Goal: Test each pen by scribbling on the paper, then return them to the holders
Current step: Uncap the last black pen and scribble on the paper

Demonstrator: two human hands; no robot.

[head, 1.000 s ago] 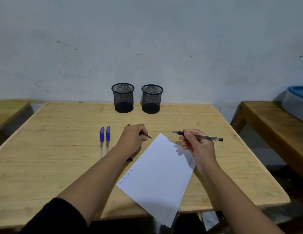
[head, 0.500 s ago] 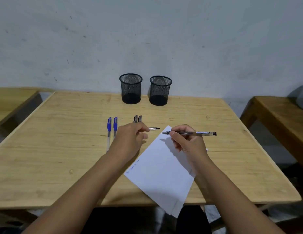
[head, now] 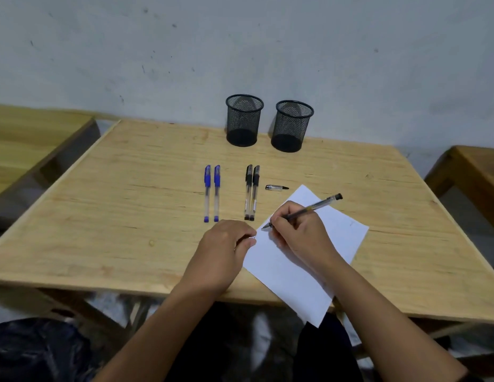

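We record the slim clear-barrelled black pen (head: 306,209), uncapped, with its tip on the white paper sheet (head: 295,271) near the sheet's left edge. The right hand (head: 301,235) holds it in a pinching grip. The left hand (head: 226,249) rests loosely curled at that edge, its grip holding nothing. Just beyond, on the light wooden table (head: 130,202), lie the small clear pen cap (head: 276,187), two capped black pens (head: 251,193) and two capped blue pens (head: 212,193). Two black mesh holders (head: 243,119) stand at the back.

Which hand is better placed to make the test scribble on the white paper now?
The right hand: it grips the uncapped clear black pen with the tip at the white paper sheet. The left hand holds no pen; its fingers rest at the sheet's left edge.
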